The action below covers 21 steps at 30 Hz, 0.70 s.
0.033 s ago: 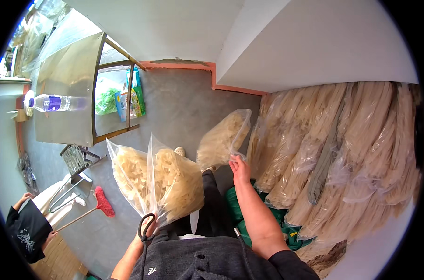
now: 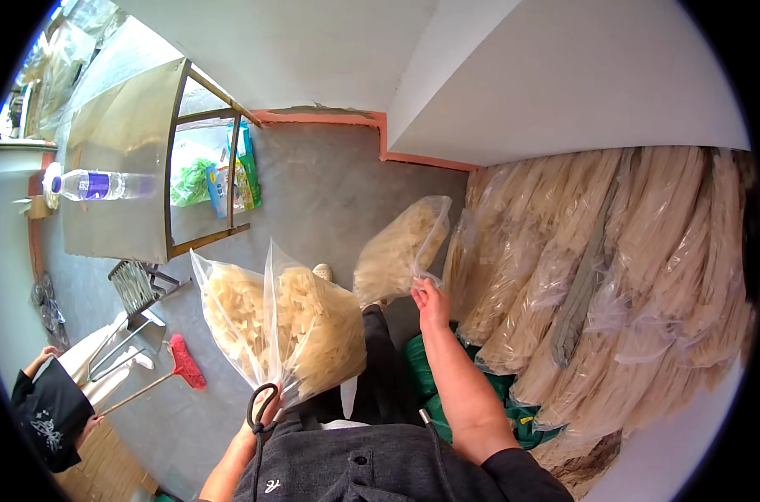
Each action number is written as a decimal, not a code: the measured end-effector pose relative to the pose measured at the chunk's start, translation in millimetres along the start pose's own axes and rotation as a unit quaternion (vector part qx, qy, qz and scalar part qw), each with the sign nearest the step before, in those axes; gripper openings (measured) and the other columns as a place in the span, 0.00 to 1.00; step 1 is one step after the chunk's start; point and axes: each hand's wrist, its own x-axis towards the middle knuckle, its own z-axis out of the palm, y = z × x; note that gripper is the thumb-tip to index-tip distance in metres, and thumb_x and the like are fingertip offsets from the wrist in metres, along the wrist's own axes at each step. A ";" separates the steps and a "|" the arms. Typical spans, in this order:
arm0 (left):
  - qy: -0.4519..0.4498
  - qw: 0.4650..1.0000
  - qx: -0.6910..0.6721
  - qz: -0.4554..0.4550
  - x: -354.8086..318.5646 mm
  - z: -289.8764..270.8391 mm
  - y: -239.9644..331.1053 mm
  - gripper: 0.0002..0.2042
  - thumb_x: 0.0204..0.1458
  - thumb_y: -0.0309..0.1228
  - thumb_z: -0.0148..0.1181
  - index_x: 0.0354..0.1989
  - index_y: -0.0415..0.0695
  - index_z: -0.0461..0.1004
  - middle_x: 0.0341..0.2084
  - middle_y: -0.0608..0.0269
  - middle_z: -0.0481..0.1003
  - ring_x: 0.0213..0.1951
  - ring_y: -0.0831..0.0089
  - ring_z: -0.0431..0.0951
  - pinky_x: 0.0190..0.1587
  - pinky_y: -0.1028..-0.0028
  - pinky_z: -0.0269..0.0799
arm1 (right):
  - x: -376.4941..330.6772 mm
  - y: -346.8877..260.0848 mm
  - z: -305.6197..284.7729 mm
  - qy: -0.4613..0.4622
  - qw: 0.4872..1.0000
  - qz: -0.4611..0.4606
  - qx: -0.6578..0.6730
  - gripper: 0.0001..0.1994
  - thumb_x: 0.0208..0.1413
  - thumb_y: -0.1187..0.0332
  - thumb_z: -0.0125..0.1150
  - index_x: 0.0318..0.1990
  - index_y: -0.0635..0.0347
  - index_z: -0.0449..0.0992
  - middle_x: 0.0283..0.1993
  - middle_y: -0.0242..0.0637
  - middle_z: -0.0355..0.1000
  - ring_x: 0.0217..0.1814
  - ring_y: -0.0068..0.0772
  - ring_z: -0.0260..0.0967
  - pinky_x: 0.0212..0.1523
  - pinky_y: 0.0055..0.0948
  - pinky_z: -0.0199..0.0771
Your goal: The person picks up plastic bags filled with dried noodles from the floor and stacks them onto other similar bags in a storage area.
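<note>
At the lower middle, my left hand (image 2: pixel 268 408) is closed on the gathered plastic of clear bags (image 2: pixel 317 322) packed with pale yellow, dried-looking strips. A pinched fold runs up between their two bulging parts; I cannot tell whether they are fully separate. The black drawstring of my top crosses in front of that hand and hides some fingers. Further right, my right hand (image 2: pixel 430 303) pinches the edge of another clear plastic bag (image 2: pixel 396 249), also filled with pale strips. This bag hangs above the floor, apart from the left-hand bags.
Long bagged beige strips (image 2: pixel 580 268) are piled along the right wall, beside green sacks (image 2: pixel 497 389) near my legs. A metal table (image 2: pixel 116 167) carries a water bottle (image 2: pixel 104 185). At lower left, a person (image 2: pixel 53 410) holds a red broom (image 2: pixel 186 362) and a dustpan (image 2: pixel 148 331).
</note>
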 end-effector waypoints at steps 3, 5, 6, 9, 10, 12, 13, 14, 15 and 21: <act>0.003 1.000 0.028 -0.005 7.2 -5.6 -3.6 0.14 0.56 0.44 0.49 0.24 0.49 0.62 0.18 0.71 0.60 0.17 0.79 0.59 0.19 0.77 0.54 | 0.3 -5.3 -0.4 0.003 1.000 0.004 -0.025 0.11 0.54 0.65 0.57 0.38 0.66 0.74 0.39 0.37 0.73 0.42 0.28 0.70 0.44 0.27 0.72; 0.045 0.988 -0.106 -0.105 -4.9 4.7 13.2 0.11 0.56 0.43 0.49 0.31 0.48 0.67 0.18 0.73 0.61 0.23 0.79 0.63 0.24 0.76 0.60 | -1.5 -7.5 -0.8 0.005 0.999 0.003 -0.042 0.11 0.54 0.66 0.57 0.36 0.65 0.75 0.38 0.37 0.73 0.40 0.27 0.70 0.43 0.26 0.72; 0.010 0.989 -0.119 -0.081 -4.2 3.6 12.6 0.11 0.57 0.43 0.48 0.32 0.49 0.67 0.17 0.74 0.62 0.21 0.80 0.63 0.22 0.78 0.59 | -2.1 -8.3 -1.3 0.006 0.999 0.003 -0.051 0.10 0.54 0.66 0.58 0.35 0.65 0.76 0.37 0.36 0.74 0.40 0.27 0.70 0.42 0.26 0.72; -0.047 0.988 -0.132 -0.059 -0.4 0.7 11.5 0.11 0.58 0.43 0.47 0.32 0.49 0.67 0.15 0.75 0.62 0.15 0.84 0.58 0.15 0.81 0.51 | -0.6 -8.2 -6.0 -0.001 0.996 0.001 -0.092 0.09 0.54 0.66 0.57 0.36 0.64 0.75 0.38 0.37 0.73 0.42 0.27 0.70 0.43 0.26 0.72; -0.036 0.990 -0.123 -0.067 -1.0 2.2 13.3 0.11 0.58 0.42 0.47 0.33 0.49 0.67 0.15 0.75 0.62 0.14 0.84 0.58 0.16 0.81 0.51 | -0.3 -7.5 -8.5 -0.003 0.995 0.001 -0.096 0.09 0.54 0.66 0.57 0.36 0.64 0.75 0.37 0.36 0.73 0.41 0.26 0.70 0.43 0.26 0.72; -0.027 0.990 -0.114 -0.073 -1.4 4.8 16.6 0.11 0.58 0.42 0.48 0.34 0.49 0.68 0.16 0.74 0.62 0.15 0.84 0.58 0.16 0.81 0.51 | -0.3 -6.6 -12.3 -0.007 0.995 0.001 -0.103 0.09 0.54 0.66 0.57 0.36 0.63 0.75 0.37 0.35 0.74 0.39 0.25 0.70 0.42 0.25 0.71; -0.030 0.990 -0.116 -0.071 0.9 2.0 10.3 0.11 0.58 0.42 0.48 0.35 0.48 0.68 0.16 0.74 0.62 0.16 0.83 0.59 0.17 0.80 0.52 | -0.9 -5.7 -14.5 -0.003 0.994 -0.001 -0.112 0.09 0.54 0.66 0.57 0.36 0.63 0.75 0.37 0.35 0.74 0.39 0.24 0.69 0.42 0.25 0.72; -0.033 0.990 -0.119 -0.071 1.0 1.6 11.5 0.11 0.58 0.42 0.48 0.35 0.48 0.68 0.17 0.74 0.63 0.16 0.83 0.60 0.17 0.80 0.53 | -2.7 -4.2 -15.1 0.003 0.992 -0.003 -0.124 0.09 0.54 0.66 0.57 0.36 0.63 0.75 0.37 0.35 0.74 0.38 0.24 0.69 0.41 0.24 0.72; -0.034 0.990 -0.123 -0.054 0.0 2.7 13.6 0.11 0.57 0.43 0.49 0.36 0.48 0.68 0.18 0.74 0.64 0.18 0.83 0.61 0.18 0.80 0.54 | -4.0 -2.9 -15.5 0.009 0.991 -0.004 -0.135 0.10 0.55 0.66 0.56 0.37 0.63 0.75 0.37 0.34 0.74 0.37 0.23 0.69 0.41 0.24 0.72; -0.017 0.999 0.027 0.007 15.2 -2.4 6.6 0.14 0.55 0.41 0.50 0.23 0.50 0.60 0.16 0.72 0.58 0.17 0.79 0.59 0.18 0.77 0.53 | 3.9 5.9 -22.4 -0.013 0.973 -0.007 -0.232 0.11 0.57 0.65 0.55 0.36 0.65 0.76 0.37 0.34 0.74 0.38 0.22 0.69 0.40 0.22 0.72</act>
